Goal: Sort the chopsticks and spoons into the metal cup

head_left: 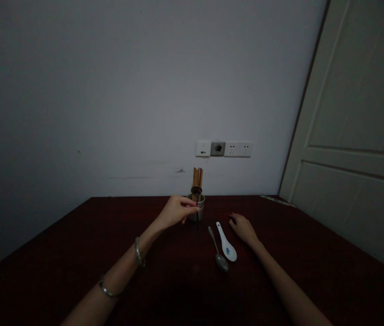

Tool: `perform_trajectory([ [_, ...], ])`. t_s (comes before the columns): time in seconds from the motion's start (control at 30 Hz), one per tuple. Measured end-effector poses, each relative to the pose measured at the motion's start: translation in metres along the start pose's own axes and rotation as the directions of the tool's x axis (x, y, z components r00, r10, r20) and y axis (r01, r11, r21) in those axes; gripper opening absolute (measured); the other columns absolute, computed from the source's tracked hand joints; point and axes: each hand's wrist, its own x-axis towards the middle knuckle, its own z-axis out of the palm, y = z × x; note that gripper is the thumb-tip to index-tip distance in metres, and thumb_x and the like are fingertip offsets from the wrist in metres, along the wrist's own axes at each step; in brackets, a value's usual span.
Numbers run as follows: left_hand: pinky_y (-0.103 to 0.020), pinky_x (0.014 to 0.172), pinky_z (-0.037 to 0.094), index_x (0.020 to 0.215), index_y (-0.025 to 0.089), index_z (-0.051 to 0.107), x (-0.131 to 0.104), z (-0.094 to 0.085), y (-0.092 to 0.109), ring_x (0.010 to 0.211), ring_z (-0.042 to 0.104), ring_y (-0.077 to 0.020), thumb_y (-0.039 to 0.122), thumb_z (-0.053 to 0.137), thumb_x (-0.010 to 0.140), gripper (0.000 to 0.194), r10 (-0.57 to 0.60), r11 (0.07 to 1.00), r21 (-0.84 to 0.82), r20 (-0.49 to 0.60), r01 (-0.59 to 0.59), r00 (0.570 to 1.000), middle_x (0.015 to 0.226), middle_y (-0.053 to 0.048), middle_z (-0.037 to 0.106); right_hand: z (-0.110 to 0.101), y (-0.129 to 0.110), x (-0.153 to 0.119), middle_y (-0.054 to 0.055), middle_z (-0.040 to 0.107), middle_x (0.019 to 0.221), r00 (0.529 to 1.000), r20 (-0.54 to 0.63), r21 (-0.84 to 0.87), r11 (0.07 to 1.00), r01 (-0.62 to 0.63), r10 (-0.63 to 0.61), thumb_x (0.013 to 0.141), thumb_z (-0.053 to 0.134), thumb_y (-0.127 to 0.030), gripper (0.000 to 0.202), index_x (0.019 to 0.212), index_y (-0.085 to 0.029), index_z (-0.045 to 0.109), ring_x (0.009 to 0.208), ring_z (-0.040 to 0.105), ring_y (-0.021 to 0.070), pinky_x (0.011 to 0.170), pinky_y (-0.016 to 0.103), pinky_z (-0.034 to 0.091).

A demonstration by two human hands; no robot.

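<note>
The pale wall (127, 99) takes up most of what I see, with a few dark scuffs low down. Against it stands the dark red counter (76, 240), and over on the right a panelled door (357, 136). The person sits or stands at the near side, both forearms reaching in over the counter. The left hand (174, 211) is lifted at the cup, thumb and fingers pinched together on the thin handle of a dark spoon (196, 190), held upright with its round bowl on top. The right hand (244, 228) rests on the counter, its fingers loosely curled, and I can't make out anything in them. On the wall is a row of sockets (238, 149). Below them sits the metal cup (201, 215), bundled chopsticks (197, 175) standing in it, partly behind the dark spoon's bowl. Between the hands, nearer the person than the cup, lie a white spoon (228, 250) with a blue mark and, just left of it, a metal spoon (222, 262). Two bangles (108, 290) circle the left forearm.
</note>
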Motion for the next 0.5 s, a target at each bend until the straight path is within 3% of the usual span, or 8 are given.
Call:
perform_trajectory([
  [0.17, -0.019, 0.039, 0.028, 0.071, 0.01, 0.067, 0.0, -0.004, -0.005, 0.036, 0.041, -0.0044, 0.032, 0.064, 0.069, 0.022, -0.061, 0.998, -0.001, 0.038, 0.062, 0.997, 0.05, 0.001, 0.056, 0.003, 0.003, -0.002, 0.015, 0.057, 0.119, 1.0, -0.012, 0.036, 0.999, -0.006, 0.007, 0.082, 0.043, -0.023, 0.036, 0.111, -0.01, 0.06, 0.113, 0.05, 0.0225, 0.098, 0.034, 0.035],
  [0.3, -0.019, 0.039, 0.027, 0.071, 0.01, 0.067, -0.001, -0.006, -0.008, 0.035, 0.041, -0.0051, 0.031, 0.065, 0.068, 0.021, -0.07, 0.997, -0.02, 0.038, 0.07, 0.997, 0.046, 0.001, 0.053, -0.001, 0.009, 0.001, 0.013, 0.06, 0.116, 0.996, -0.086, 0.256, 0.967, 0.003, 0.02, 0.08, 0.045, -0.025, 0.038, 0.112, -0.01, 0.06, 0.108, 0.054, 0.0217, 0.095, 0.034, 0.038],
  [0.43, -0.02, 0.039, 0.027, 0.072, 0.01, 0.068, -0.001, -0.005, -0.007, 0.034, 0.042, -0.0055, 0.03, 0.066, 0.067, 0.021, -0.111, 0.993, -0.042, 0.058, 0.113, 0.992, 0.044, 0.002, 0.052, -0.026, -0.015, 0.013, 0.012, 0.067, 0.1, 0.979, -0.152, 0.569, 0.822, -0.025, 0.135, 0.075, 0.052, -0.035, 0.033, 0.095, -0.013, 0.069, 0.095, 0.061, 0.0237, 0.087, 0.037, 0.044],
  [0.5, -0.019, 0.039, 0.027, 0.071, 0.01, 0.068, -0.002, -0.004, -0.007, 0.034, 0.041, -0.0057, 0.03, 0.066, 0.067, 0.021, -0.123, 0.991, -0.044, 0.078, 0.127, 0.989, 0.042, 0.003, 0.05, -0.045, -0.044, 0.017, 0.011, 0.069, 0.091, 0.99, -0.05, 0.742, 0.668, -0.053, 0.135, 0.07, 0.06, -0.04, 0.034, 0.087, -0.013, 0.07, 0.088, 0.062, 0.0245, 0.079, 0.037, 0.048],
])
